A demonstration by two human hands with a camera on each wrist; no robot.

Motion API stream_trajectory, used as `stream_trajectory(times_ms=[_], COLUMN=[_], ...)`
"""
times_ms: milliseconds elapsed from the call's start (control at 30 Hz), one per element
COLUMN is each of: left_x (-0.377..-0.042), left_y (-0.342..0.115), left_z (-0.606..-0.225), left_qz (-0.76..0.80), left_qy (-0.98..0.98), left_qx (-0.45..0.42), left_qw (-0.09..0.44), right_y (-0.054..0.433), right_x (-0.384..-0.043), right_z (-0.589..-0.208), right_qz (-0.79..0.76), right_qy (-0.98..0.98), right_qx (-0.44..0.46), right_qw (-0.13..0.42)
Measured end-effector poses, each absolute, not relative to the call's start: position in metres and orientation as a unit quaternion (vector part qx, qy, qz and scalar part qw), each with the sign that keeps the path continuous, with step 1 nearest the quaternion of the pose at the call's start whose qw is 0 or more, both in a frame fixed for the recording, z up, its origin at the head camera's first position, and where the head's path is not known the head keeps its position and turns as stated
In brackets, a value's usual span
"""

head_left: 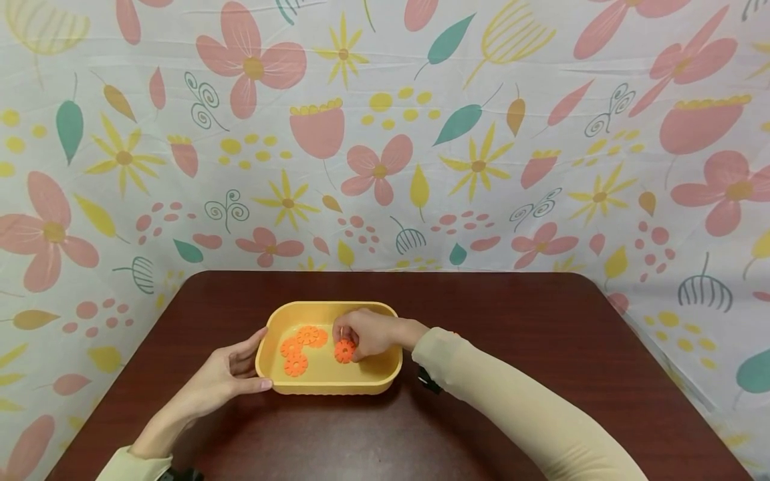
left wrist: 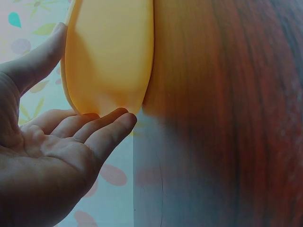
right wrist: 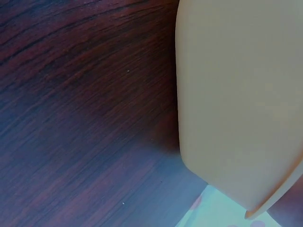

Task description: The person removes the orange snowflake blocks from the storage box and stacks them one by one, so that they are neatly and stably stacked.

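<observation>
A yellow basin [head_left: 329, 388] stands on the table, with several orange notched plastic discs [head_left: 295, 364] lying in its left half. My left hand [head_left: 225, 374] holds the basin's left end, thumb at the near corner and fingers along the end wall; the left wrist view shows the same hand [left wrist: 61, 137] against the basin [left wrist: 111, 52]. Inside the right half, my right hand [head_left: 368, 332] pinches another orange notched disc [head_left: 345, 351] close over the basin floor. The right wrist view has only the basin's outer wall [right wrist: 236, 104], the hand being hidden.
The dark red wooden table [head_left: 511, 307] runs under everything. Behind it hangs a flower-patterned cloth [head_left: 385, 167]. A small orange edge [head_left: 455, 334] peeks out behind the right sleeve [head_left: 481, 381].
</observation>
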State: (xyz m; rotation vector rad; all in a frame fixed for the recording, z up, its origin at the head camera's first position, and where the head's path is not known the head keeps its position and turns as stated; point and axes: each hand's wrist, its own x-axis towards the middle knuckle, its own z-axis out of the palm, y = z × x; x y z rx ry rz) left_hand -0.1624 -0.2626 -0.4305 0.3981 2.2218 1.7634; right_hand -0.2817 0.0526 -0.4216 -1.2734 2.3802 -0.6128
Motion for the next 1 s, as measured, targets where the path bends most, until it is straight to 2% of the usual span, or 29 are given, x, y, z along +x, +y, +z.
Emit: stream_trajectory(times_ms=[333,633,800,1000], left_x=[-0.1618,-0.1614,-0.1613,-0.1617], left_y=[-0.2625,-0.2620,-0.2619,-0.2624], left_z=[-0.4300,-0.4303,-0.4306,-0.4311], left_qz=[0.616,0.616,0.615,0.612], left_qy=[0.763,0.763,0.764,0.766], left_qx=[0.135,0.139,0.141,0.144], left_qw=[0.143,0.137,0.135,0.135], right_y=[0.0533,0.0527,0.0537,0.0579], right_x=[-0.2806,-0.2808,-0.2791,-0.2739], right_z=[-0.4181,-0.4171,-0.4157,-0.4116], right_qz=[-0.217,-0.230,-0.240,-0.264], right_qy=[0.838,0.833,0.836,0.836], right_qx=[-0.450,-0.452,-0.444,-0.446], right_qw=[0.219,0.222,0.216,0.182])
